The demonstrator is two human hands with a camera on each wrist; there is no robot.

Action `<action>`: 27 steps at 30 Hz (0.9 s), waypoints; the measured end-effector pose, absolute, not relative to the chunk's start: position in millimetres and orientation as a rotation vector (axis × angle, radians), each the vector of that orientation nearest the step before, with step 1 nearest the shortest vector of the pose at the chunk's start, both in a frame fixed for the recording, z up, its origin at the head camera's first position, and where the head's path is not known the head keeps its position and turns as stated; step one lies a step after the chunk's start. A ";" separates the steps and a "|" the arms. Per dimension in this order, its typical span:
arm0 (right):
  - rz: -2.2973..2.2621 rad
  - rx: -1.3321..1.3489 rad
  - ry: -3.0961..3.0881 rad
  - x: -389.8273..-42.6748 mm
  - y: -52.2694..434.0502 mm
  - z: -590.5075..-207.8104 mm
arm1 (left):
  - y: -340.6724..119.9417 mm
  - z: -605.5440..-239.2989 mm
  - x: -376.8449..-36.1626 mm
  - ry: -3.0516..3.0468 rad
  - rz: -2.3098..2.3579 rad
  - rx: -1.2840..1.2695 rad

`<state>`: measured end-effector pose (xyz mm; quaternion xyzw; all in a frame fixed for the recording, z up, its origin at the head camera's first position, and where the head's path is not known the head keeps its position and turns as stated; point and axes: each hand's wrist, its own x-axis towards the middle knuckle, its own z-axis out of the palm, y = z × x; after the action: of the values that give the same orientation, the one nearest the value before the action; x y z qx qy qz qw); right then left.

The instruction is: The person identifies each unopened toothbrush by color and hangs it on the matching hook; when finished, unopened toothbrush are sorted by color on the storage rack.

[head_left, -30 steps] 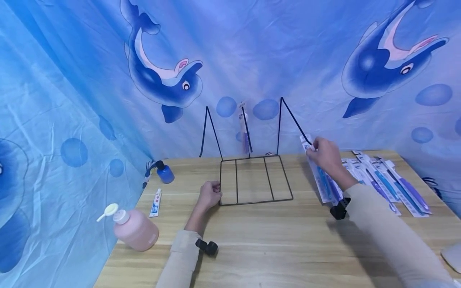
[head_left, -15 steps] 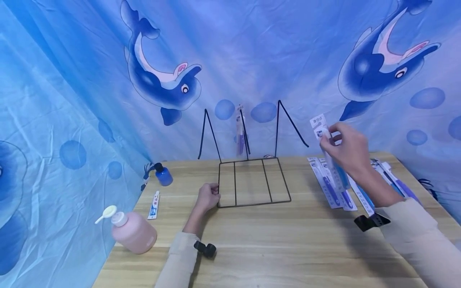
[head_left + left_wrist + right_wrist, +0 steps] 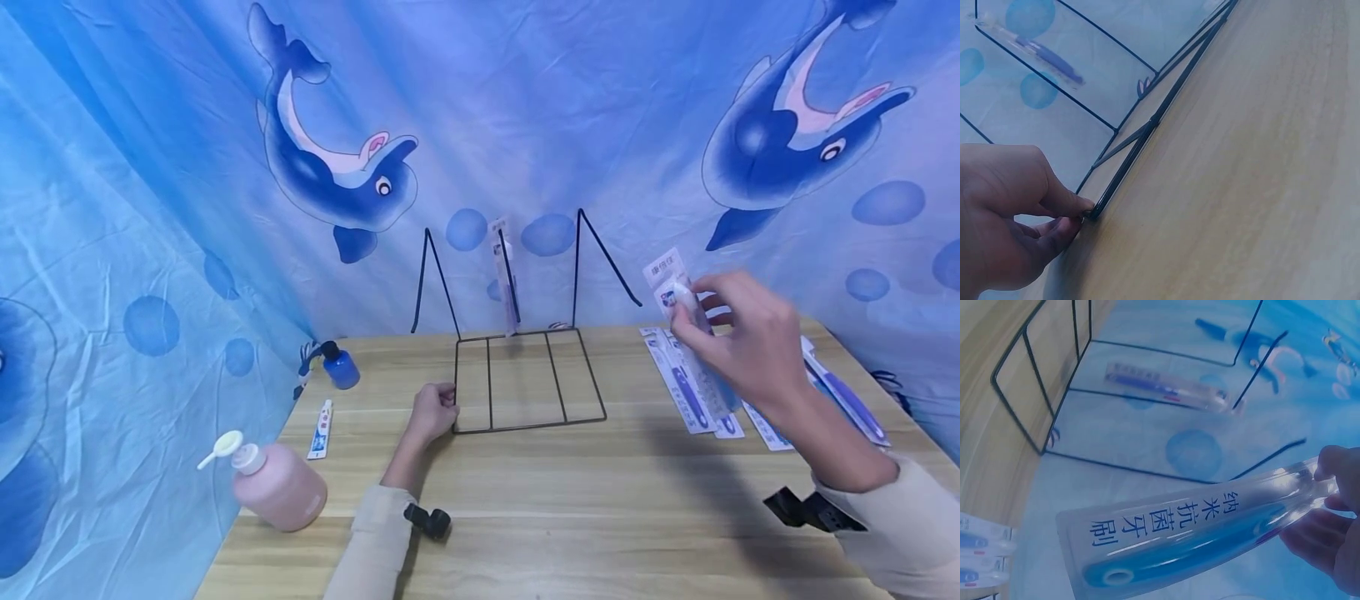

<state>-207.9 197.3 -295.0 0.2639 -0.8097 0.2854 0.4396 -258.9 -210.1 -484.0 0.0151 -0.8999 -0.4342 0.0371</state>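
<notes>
The packaged toothbrush [image 3: 693,333] is held in the air above the right side of the worktop [image 3: 570,500], tilted, its card header uppermost and just right of the wire rack [image 3: 525,375]. The right hand [image 3: 742,342] has fingers and thumb curled round the pack near its top; in the head view the hand covers the middle of the pack, and the lower end is blurred against the packs lying beneath. In the right wrist view the same pack [image 3: 1197,537] shows a blue brush under clear plastic with printed characters, though its handle end is cut off behind the fingers [image 3: 1335,506].

The rack stands at the back of the worktop, its flat base on the wood and three prongs rising against the curtain. One packaged toothbrush [image 3: 504,275] hangs on the middle prong; the outer two prongs carry nothing. The left hand [image 3: 431,410] pinches the front left corner of the rack base, thumb and fingers closed on the wire, forearm resting on the worktop.

More toothbrush packs [image 3: 690,392] lie flat to the right, partly hidden by the right arm. At the left stand a pink pump bottle [image 3: 273,492], a small tube [image 3: 322,429] and a blue bottle [image 3: 341,367].
</notes>
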 end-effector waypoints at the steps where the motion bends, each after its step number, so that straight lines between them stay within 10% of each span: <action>1: 0.714 0.672 -1.997 -205.4 196.1 -295.2 | -210.0 -484.2 -259.1 -2.762 -1.331 0.045; 27: 0.779 0.707 -2.083 -217.9 173.9 -327.4 | -210.9 -484.8 -259.0 -2.760 -1.345 0.037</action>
<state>-217.9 173.9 -327.4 0.2785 -0.8207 0.3070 0.3931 -259.0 -210.9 -484.8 0.0120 -0.8983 -0.4377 0.0356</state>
